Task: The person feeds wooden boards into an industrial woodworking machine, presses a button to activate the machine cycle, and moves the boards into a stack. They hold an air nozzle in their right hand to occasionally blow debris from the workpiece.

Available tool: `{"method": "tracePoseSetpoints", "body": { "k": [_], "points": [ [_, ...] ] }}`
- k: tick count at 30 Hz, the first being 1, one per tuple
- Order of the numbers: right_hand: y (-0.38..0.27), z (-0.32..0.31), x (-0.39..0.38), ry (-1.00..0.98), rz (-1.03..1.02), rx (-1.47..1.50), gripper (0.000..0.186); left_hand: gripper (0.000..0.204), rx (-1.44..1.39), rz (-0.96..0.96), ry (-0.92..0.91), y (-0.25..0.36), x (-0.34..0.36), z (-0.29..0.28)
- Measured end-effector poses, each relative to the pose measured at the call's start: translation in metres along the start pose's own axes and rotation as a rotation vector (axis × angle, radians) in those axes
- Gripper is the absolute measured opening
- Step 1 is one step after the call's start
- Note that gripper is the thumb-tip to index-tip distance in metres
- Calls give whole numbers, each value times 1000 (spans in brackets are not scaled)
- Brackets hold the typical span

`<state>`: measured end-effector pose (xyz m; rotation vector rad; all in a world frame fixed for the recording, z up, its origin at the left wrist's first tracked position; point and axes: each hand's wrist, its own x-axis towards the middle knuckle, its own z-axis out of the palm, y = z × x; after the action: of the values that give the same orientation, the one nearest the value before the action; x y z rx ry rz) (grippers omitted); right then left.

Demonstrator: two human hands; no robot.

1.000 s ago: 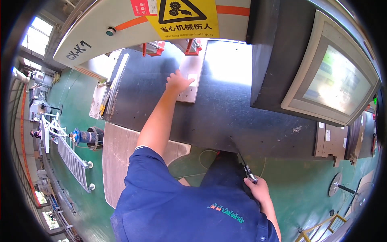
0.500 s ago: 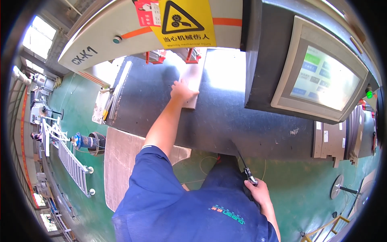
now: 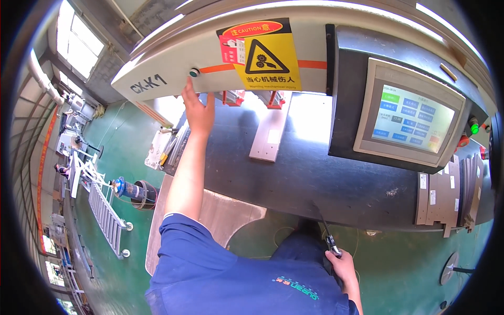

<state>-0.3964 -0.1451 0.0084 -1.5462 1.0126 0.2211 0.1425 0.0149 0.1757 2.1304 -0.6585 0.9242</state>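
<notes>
Raised to the machine's pale front cover (image 3: 142, 84), my left hand (image 3: 199, 111) is open, its fingertips just below a round green push button (image 3: 195, 72). Whether a finger touches the button I cannot tell. A narrow pale panel (image 3: 262, 147) lies on the black machine table (image 3: 220, 163), its far end running under the cover near a red-edged clamp (image 3: 274, 101). Low on the right, my right hand (image 3: 345, 266) is closed around an air blow gun (image 3: 332, 244), whose thin dark nozzle points up toward the table edge.
A control box with a lit touchscreen (image 3: 412, 118) overhangs the table at right. Several brown panels (image 3: 441, 197) rest on the right end. A worn wooden board (image 3: 226, 212) sits below the table at left. A white wheeled ladder (image 3: 107, 218) stands on the green floor.
My left hand has let go of the pale panel and moved up and left to the green button. The view has shifted; my right hand still grips the blow gun.
</notes>
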Motion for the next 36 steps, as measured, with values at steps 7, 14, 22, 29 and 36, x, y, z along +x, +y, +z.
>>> {"method": "tracePoseSetpoints", "body": {
  "k": [7, 14, 22, 29, 36],
  "points": [
    [-4, 5, -1, -27, -19, 18, 33, 77, 92, 28, -107, -7, 9, -7],
    [-1, 5, -13, -36, -10, 68, 30, 78, 43, -152, -278, 3, 17, -27],
    [1, 9, -24, -31, -10, 101, 29, 74, -4, -118, -615, -23, -117, -2],
    [15, 6, -28, 0, -15, 115, 28, 76, 185, 2, -708, -23, -216, 77],
    [33, 12, -43, 73, 72, 136, 31, 100, 406, -247, -841, 0, -195, 127]
  ]
}}
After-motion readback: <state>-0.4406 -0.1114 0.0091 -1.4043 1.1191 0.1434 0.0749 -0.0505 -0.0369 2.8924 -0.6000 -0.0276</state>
